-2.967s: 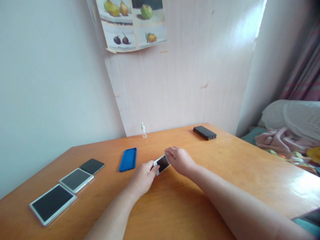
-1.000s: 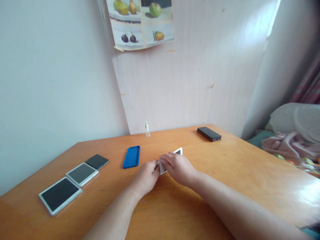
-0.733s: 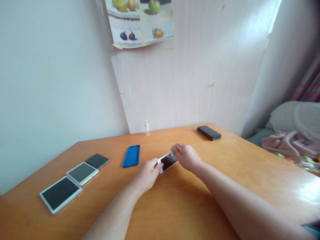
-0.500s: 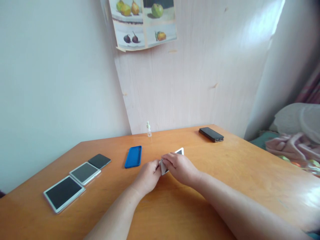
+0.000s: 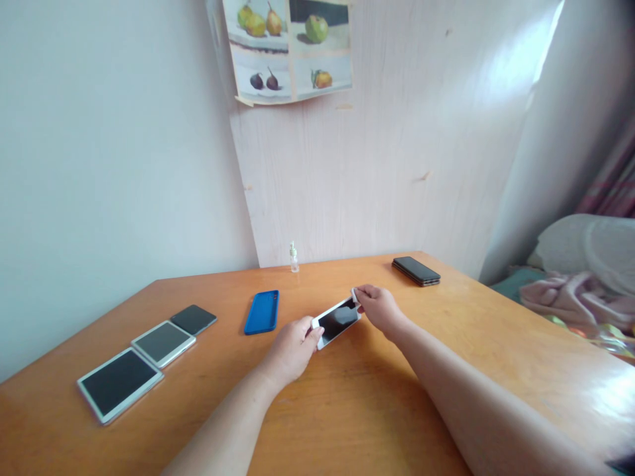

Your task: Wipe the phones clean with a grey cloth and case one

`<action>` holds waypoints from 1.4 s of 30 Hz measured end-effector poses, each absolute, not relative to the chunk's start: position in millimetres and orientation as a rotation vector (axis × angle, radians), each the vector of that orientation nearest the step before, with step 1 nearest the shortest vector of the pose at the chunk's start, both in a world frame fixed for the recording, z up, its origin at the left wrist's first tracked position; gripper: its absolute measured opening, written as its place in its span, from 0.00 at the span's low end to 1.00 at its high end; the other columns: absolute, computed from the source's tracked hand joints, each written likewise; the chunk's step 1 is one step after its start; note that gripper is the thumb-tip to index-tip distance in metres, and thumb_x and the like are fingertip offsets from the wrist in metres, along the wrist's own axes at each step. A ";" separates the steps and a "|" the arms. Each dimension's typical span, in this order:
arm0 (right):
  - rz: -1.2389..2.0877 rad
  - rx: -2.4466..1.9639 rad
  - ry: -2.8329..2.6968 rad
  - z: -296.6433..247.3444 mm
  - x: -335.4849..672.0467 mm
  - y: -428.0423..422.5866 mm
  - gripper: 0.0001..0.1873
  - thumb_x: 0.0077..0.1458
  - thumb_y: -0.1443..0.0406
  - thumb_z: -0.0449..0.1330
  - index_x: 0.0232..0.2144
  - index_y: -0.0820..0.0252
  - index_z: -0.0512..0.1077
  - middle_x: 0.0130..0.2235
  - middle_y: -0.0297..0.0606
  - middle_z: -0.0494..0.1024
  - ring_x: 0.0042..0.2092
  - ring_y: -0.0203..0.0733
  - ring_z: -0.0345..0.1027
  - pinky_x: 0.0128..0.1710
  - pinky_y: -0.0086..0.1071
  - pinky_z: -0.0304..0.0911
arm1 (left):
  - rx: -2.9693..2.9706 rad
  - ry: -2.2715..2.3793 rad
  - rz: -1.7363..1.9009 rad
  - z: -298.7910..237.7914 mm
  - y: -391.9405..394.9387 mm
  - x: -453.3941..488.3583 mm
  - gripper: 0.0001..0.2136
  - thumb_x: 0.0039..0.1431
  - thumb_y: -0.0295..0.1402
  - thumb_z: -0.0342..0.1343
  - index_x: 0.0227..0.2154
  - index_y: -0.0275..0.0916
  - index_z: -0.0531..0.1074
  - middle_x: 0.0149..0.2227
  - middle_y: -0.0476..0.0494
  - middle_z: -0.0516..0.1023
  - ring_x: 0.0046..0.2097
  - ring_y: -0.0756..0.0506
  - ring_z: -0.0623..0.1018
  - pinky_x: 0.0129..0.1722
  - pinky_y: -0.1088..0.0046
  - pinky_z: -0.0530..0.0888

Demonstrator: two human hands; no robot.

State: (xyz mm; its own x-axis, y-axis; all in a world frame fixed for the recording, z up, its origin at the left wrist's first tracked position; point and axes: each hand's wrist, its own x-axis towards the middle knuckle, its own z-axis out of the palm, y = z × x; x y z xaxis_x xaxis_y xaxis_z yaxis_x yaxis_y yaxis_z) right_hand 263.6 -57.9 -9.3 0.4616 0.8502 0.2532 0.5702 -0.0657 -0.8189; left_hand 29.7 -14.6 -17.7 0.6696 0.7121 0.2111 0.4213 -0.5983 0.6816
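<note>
A white phone [image 5: 337, 320] with a dark screen lies face up on the orange wooden table [image 5: 347, 410]. My left hand [image 5: 292, 347] grips its near end, fingers curled on the edge. My right hand [image 5: 378, 307] is at the phone's far end with fingers pinched on a small white wipe [image 5: 354, 295] that touches the screen's corner.
A blue phone case [image 5: 262, 311] lies left of the phone. Two tablets [image 5: 120, 383] [image 5: 163, 343] and a dark phone [image 5: 193, 319] line the left edge. A black phone [image 5: 416, 271] and a small spray bottle [image 5: 294, 257] stand at the back. Bedding [image 5: 580, 277] lies right.
My right hand has slid from over the middle of the phone to its far end, uncovering the dark screen. My left hand has stayed on the near end.
</note>
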 end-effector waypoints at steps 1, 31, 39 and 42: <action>0.412 -1.733 -1.205 -11.8 262.1 -56.8 0.17 0.58 0.57 0.50 0.32 0.60 0.74 0.27 0.35 0.76 0.27 0.36 0.69 0.27 0.27 0.61 | 2.275 0.876 0.640 -18.2 -14.2 30.0 0.14 0.64 0.43 0.46 0.32 0.40 0.70 0.27 0.48 0.76 0.31 0.47 0.75 0.31 0.74 0.67; -0.006 -1.932 -1.465 -22.6 268.2 -56.1 0.13 0.57 0.60 0.53 0.38 0.52 0.77 0.40 0.37 0.76 0.43 0.42 0.70 0.38 0.31 0.59 | 2.504 1.131 0.625 -17.6 -33.3 33.9 0.16 0.47 0.45 0.61 0.37 0.40 0.72 0.41 0.43 0.69 0.39 0.44 0.75 0.39 0.71 0.71; -0.240 -1.920 -1.555 -16.2 254.4 -61.4 0.08 0.58 0.65 0.53 0.34 0.56 0.73 0.37 0.37 0.70 0.35 0.38 0.66 0.35 0.30 0.56 | 2.580 1.183 0.628 -14.4 -37.3 34.0 0.24 0.43 0.55 0.62 0.36 0.42 0.73 0.39 0.42 0.70 0.44 0.38 0.74 0.39 0.66 0.70; -0.232 -1.863 -1.656 -19.8 248.8 -59.3 0.07 0.56 0.67 0.53 0.32 0.57 0.71 0.37 0.36 0.70 0.34 0.37 0.66 0.35 0.29 0.57 | 2.572 1.187 0.629 -14.2 -37.3 34.5 0.25 0.42 0.56 0.63 0.37 0.42 0.73 0.40 0.41 0.70 0.44 0.38 0.74 0.41 0.65 0.70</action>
State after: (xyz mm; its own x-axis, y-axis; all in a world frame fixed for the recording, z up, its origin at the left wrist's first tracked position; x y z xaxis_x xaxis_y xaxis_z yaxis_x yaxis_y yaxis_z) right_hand 248.8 -59.3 -19.8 0.1959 0.8325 0.5182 0.9428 -0.0145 -0.3331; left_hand 34.5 -37.3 -14.2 0.5776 0.7663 0.2814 0.6632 -0.6415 0.3855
